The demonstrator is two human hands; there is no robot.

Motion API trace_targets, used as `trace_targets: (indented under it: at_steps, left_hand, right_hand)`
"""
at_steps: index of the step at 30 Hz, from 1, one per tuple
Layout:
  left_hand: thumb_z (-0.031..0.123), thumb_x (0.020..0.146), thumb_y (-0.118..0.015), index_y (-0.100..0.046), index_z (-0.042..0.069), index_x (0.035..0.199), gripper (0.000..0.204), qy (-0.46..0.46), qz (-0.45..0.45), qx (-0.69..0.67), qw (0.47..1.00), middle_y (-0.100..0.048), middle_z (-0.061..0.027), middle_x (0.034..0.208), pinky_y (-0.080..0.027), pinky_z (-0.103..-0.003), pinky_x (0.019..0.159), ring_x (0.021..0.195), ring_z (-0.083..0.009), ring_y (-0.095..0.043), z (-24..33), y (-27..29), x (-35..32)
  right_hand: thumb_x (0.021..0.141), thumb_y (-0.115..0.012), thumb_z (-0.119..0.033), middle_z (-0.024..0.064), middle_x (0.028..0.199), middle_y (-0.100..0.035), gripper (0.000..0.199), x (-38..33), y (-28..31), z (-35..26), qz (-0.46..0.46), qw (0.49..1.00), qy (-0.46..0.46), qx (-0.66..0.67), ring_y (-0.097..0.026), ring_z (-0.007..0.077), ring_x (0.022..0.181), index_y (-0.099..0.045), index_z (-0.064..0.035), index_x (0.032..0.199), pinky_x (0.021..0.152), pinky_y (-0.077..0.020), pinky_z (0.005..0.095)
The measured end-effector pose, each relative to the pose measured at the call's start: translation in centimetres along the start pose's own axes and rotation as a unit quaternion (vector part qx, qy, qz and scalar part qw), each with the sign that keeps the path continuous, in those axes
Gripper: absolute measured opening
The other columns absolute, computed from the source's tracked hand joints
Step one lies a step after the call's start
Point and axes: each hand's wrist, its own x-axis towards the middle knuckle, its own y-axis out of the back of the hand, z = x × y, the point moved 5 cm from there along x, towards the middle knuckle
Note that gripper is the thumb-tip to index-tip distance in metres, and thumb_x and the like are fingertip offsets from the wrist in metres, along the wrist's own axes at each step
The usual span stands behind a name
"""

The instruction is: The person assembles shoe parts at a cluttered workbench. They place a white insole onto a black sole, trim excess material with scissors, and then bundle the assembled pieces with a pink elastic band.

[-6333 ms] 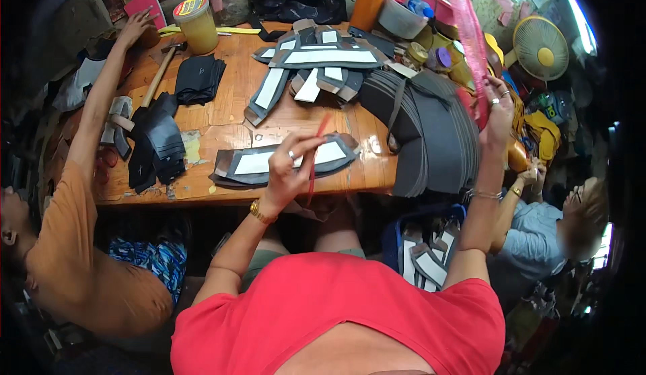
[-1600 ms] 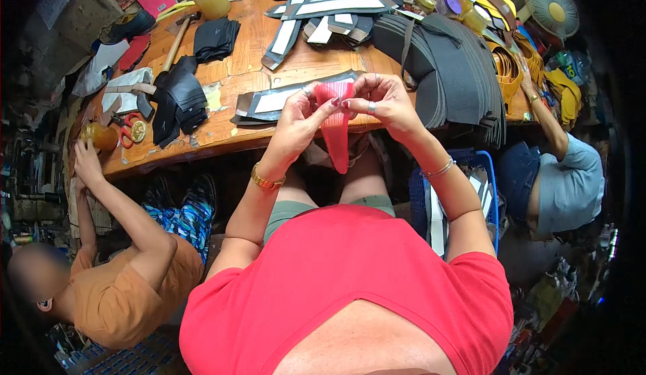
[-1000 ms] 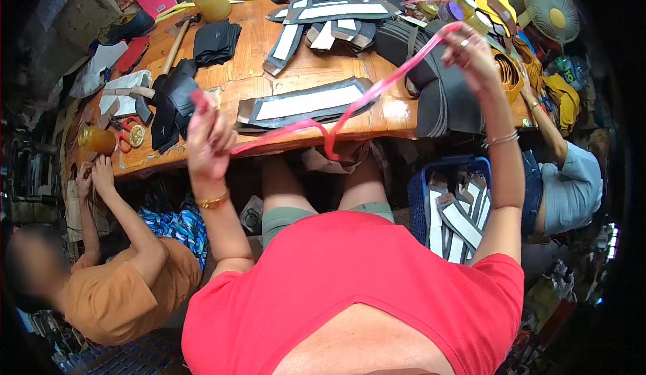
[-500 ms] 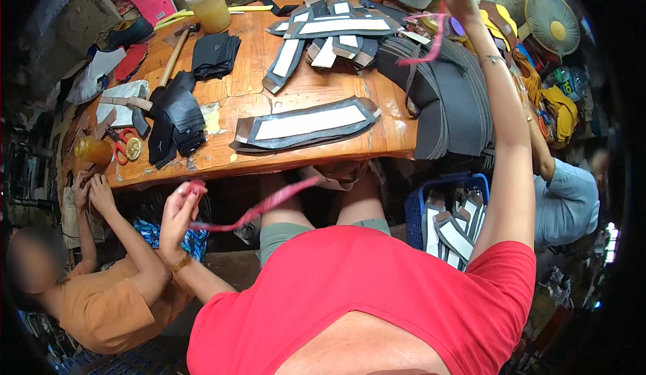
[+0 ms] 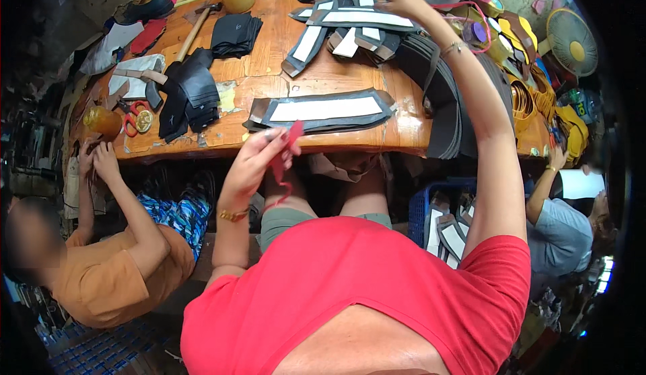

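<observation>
My left hand (image 5: 254, 163) is raised in front of the table's near edge, its fingers closed on a red strip (image 5: 277, 166) whose loose end hangs down in a curl. Just beyond it lies a long black piece with a white panel (image 5: 326, 110) along its middle. At the far side, my right hand (image 5: 402, 1) is over a pile of similar black-and-white pieces (image 5: 363, 18). Its fingers are stretched apart and nothing shows in them; whether they touch the pile I cannot tell.
A pink strip (image 5: 483, 21) lies among the containers at right, near a fan (image 5: 572, 43). Curved black sheets (image 5: 437, 99) are stacked at the table's right end. A hammer (image 5: 193, 33), scissors (image 5: 138, 119) and black pieces (image 5: 190, 92) lie left. Co-workers sit either side.
My right hand has let go of the pink strip and moved left over the pile. My left hand has moved right and up with the red strip, which now hangs bunched.
</observation>
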Motion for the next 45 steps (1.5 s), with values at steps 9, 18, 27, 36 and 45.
trace_targets:
  at_steps: [9,18,27,36,45]
  left_hand:
    - [0.012,0.093,-0.064,-0.068,0.004,0.101,0.012,-0.271,0.131,0.062,0.952,-0.06,-0.0046,0.106,-0.039,-0.028,0.093,0.103,-0.0144,-0.053,1.5,-6.1,3.3]
    - [0.005,0.087,-0.069,-0.066,0.001,0.098,0.012,-0.207,0.072,0.007,0.976,-0.061,-0.0066,0.099,-0.046,-0.021,0.074,0.091,-0.0096,-0.058,0.1,-8.1,2.7]
    - [0.006,0.09,-0.065,-0.047,-0.001,0.13,0.044,-0.029,-0.073,-0.111,0.991,-0.064,-0.0093,0.102,-0.058,-0.026,0.071,0.084,-0.0127,-0.066,-1.0,-8.3,1.9]
    - [0.001,0.092,-0.062,-0.064,-0.008,0.101,0.013,-0.098,-0.049,-0.036,0.993,-0.07,-0.014,0.088,-0.061,-0.03,0.072,0.08,-0.0197,-0.07,0.1,-7.5,2.9]
    - [0.005,0.089,-0.067,-0.064,-0.006,0.095,0.013,-0.204,0.044,0.075,0.975,-0.071,-0.0132,0.087,-0.059,-0.025,0.057,0.073,-0.0176,-0.071,0.4,-8.3,4.1]
  right_hand:
    - [0.1,-0.052,-0.038,0.0091,0.122,-0.061,0.048,-11.0,5.7,-27.6,-0.096,0.686,-0.162,0.703,-0.057,0.0177,0.112,-0.052,-0.0042,0.134,0.09,-0.0501,0.0346]
    - [0.099,-0.057,-0.03,-0.0023,0.069,-0.058,0.025,-18.7,4.4,-29.2,-0.024,0.545,-0.345,0.764,-0.039,0.0,0.049,-0.063,-0.0057,0.105,0.043,-0.0249,0.0177]
    - [0.096,-0.061,-0.023,-0.0049,0.067,-0.056,0.017,-22.4,2.0,-31.4,0.03,0.457,-0.36,0.813,-0.038,0.001,0.049,-0.063,-0.0067,0.092,0.044,-0.0255,0.017]
    - [0.095,-0.063,-0.019,-0.0049,0.066,-0.053,0.016,-22.3,2.2,-30.0,0.093,0.477,-0.38,0.787,-0.04,0.0016,0.051,-0.063,-0.0027,0.095,0.046,-0.0257,0.0168]
    - [0.095,-0.062,-0.017,0.0032,0.079,-0.065,0.02,-19.9,4.7,-28.0,0.184,0.4,-0.321,0.839,-0.043,0.0031,0.051,-0.067,-0.0014,0.107,0.048,-0.0315,0.0165]
